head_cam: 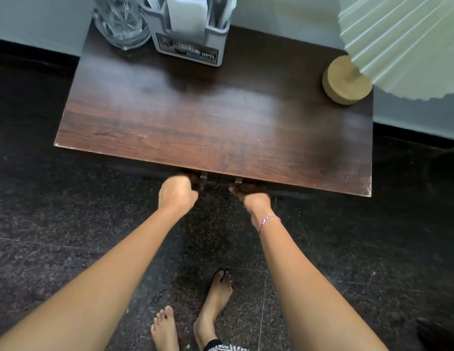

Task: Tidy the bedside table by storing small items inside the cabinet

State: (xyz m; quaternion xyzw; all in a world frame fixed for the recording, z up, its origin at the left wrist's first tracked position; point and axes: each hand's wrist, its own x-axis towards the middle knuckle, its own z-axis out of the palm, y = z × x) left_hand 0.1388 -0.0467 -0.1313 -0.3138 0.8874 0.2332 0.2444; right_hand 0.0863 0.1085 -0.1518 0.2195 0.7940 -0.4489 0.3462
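While upright, caddy (188, 48) with white napkins (186, 15).

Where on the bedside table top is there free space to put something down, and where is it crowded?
The table top is bare across its front and middle, and at the back between grey organizer and lamp base. Crowded: the back left, where glass and organizer stand close. The lampshade overhangs the right back corner.

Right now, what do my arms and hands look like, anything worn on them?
The left forearm and right forearm are bare, no sleeves in view. The right wrist carries a thin pink-and-white bracelet. No watch shows; left hand and right hand fingers are shadowed, rings unclear.
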